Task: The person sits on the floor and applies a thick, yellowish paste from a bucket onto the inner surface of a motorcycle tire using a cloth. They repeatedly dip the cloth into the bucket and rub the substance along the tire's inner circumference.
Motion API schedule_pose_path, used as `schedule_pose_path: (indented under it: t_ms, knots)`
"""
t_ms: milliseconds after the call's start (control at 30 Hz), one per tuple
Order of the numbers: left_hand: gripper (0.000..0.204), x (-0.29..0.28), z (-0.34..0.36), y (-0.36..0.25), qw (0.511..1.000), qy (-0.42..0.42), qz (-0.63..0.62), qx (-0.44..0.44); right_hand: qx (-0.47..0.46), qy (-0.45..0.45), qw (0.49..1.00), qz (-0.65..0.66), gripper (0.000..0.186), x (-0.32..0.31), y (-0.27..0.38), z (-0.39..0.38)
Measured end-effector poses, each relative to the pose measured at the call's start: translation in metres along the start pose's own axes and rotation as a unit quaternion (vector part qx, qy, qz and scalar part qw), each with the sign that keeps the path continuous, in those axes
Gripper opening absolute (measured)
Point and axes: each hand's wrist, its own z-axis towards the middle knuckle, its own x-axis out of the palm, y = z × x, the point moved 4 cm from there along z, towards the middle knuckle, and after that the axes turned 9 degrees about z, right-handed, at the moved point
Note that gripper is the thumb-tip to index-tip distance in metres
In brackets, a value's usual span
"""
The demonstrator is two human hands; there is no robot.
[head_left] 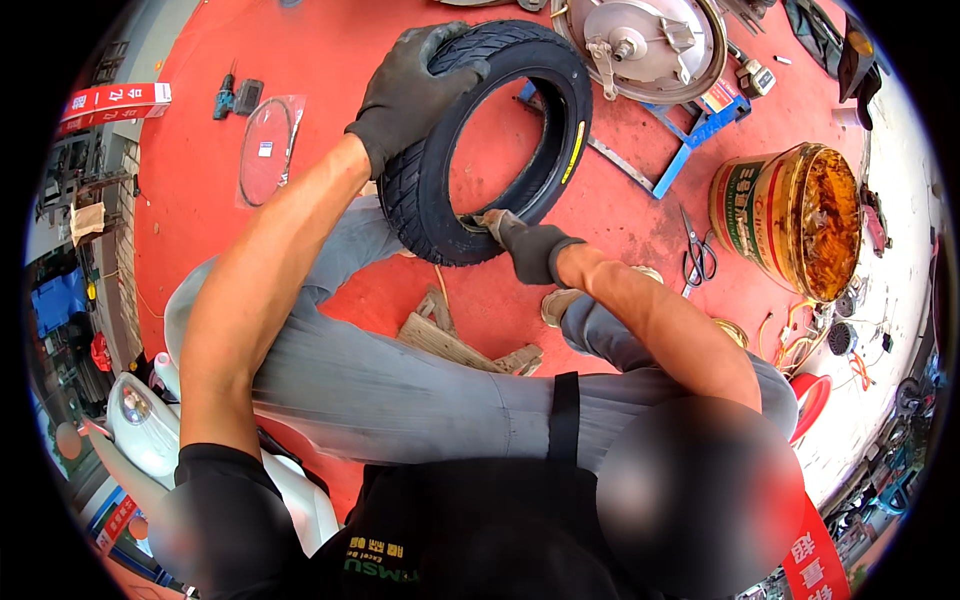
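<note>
A black scooter tyre (pixel 412 205) with a chunky tread and a yellow marking on its sidewall is held up in front of me, over the floor. My left hand (pixel 412 92), in a dark grey glove, grips its upper left side, fingers curled over the tread. Also gloved, my right hand (pixel 535 248) is closed at the lower inner edge of the tyre. The tips there look brown and wet; whether they pinch a small tool or are just smeared glove fingers, I cannot make out.
Right of the tyre stands a tilted bucket (pixel 740 215) of brown grease. Scissors (pixel 697 250) lie beside it. A wheel hub (pixel 640 45) sits on a blue stand (pixel 690 150). A cordless drill (pixel 225 97) and bagged ring (pixel 268 150) lie left; a wooden stool (pixel 455 345) is below.
</note>
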Motion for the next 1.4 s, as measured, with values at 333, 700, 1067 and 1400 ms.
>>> schedule_pose_path:
  t_ms: [333, 700, 1067, 1400]
  knots:
    - [0.06, -0.008, -0.004, -0.017, 0.998, -0.045, -0.027, 0.036, -0.033, -0.141, 0.884, -0.444, 0.025, -0.169, -0.005, 0.027]
    - [0.059, -0.012, -0.01, -0.018, 0.999, -0.015, -0.032, 0.001, 0.074, -0.097, 0.907, -0.403, 0.036, -0.166, -0.05, 0.027]
    - [0.061, 0.0, -0.001, 0.015, 0.994, -0.022, -0.103, -0.001, 0.02, 0.046, 0.98, 0.192, 0.053, 0.02, -0.067, 0.033]
    - [0.078, 0.004, 0.012, 0.001, 0.998, -0.004, -0.004, -0.063, 0.03, 0.211, 0.666, 0.715, 0.028, -0.075, 0.028, -0.007]
